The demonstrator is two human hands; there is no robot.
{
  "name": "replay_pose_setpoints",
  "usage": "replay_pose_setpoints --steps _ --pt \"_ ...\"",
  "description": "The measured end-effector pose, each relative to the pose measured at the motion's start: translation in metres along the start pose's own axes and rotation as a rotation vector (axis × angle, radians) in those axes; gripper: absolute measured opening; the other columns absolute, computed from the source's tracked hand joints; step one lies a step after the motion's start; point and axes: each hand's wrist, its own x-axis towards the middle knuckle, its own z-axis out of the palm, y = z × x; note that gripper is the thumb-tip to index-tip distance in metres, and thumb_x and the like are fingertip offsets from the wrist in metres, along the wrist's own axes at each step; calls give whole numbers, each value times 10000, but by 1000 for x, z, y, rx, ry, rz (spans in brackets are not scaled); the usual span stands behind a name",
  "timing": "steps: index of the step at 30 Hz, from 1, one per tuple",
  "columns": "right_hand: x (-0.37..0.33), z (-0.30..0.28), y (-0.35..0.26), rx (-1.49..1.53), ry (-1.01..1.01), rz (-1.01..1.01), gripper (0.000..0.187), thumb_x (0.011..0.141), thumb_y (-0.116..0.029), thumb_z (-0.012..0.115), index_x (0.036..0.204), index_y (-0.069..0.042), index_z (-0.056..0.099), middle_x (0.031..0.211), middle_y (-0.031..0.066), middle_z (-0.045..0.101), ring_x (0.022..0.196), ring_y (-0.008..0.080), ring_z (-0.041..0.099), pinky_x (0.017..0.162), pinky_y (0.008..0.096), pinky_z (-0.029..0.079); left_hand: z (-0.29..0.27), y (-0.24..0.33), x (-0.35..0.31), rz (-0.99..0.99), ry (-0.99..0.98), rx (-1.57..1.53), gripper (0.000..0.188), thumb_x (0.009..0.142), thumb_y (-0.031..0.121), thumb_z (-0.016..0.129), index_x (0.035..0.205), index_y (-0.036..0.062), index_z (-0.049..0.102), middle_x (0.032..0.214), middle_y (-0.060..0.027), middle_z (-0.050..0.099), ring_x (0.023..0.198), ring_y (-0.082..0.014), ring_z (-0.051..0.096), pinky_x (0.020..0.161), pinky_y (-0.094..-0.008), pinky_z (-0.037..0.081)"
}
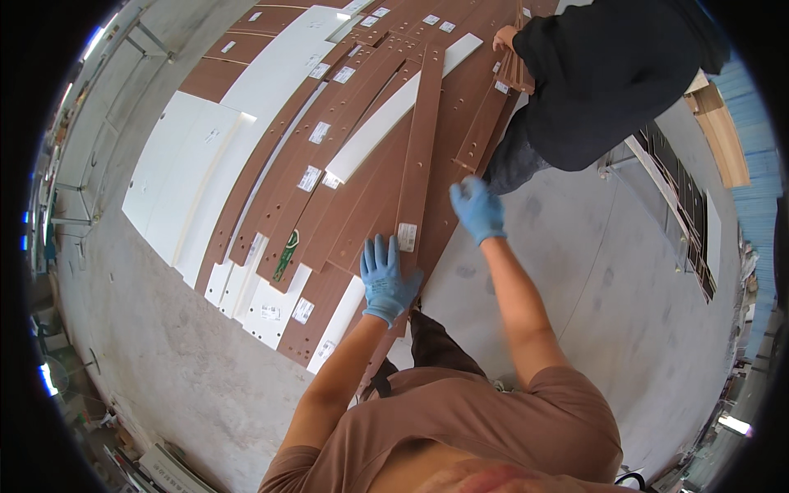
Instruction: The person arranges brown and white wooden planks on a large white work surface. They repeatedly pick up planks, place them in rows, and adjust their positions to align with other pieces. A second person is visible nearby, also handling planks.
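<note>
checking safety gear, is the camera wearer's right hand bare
No, the right hand wears a blue glove that reaches the wrist.

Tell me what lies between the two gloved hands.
In the head view, the near end of a long brown board, bearing a white label, lies between the left hand and right hand, with another brown panel showing beside it.

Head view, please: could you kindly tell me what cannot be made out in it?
In the head view:
- Right hand: blurred, so its exact finger pose is unclear.
- Surface beneath the left hand: covered by that hand.
- White labels: their print is too small to read.
- Brown boards: some far ends are cut off by the upper edge.
- Co-worker's black top: partly cut off by the upper edge.
</note>
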Motion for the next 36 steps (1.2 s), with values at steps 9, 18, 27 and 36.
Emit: replay_pose_setpoints --steps 9,18,27,36 --pt "194 -15 100 284 409 71 451 922 -335 745 1169 41 710 1092 186 776 970 296 760 890 391 583 42 30 41 -76 133 17 972 744 256 780 1609 41 393 1501 -256 515 1336 -426 531 1107 -563 400" --pt "261 -46 87 -181 479 74 914 845 -557 777 1502 -30 425 1384 229 594 1165 423 661 956 516 543 33 34 79 23 216 -10 901 796 213 720 1608 12 386 1468 -255 549 1287 -425 564 1068 -535 435" --pt "361 -71 48 -349 17 394 983 819 -482 850 1536 -35 349 1394 203 650 1223 342 697 985 448 580 46 24 89 39 177 68 802 810 261 741 1541 32 499 1430 -259 574 1245 -444 592 1042 -551 469" --pt "369 -28 16 -502 122 254 917 791 -324 833 1494 45 374 1288 285 648 1124 353 693 878 484 575 48 25 89 43 170 89 790 802 276 743 1520 30 525 1425 -255 581 1245 -442 594 1043 -545 469"
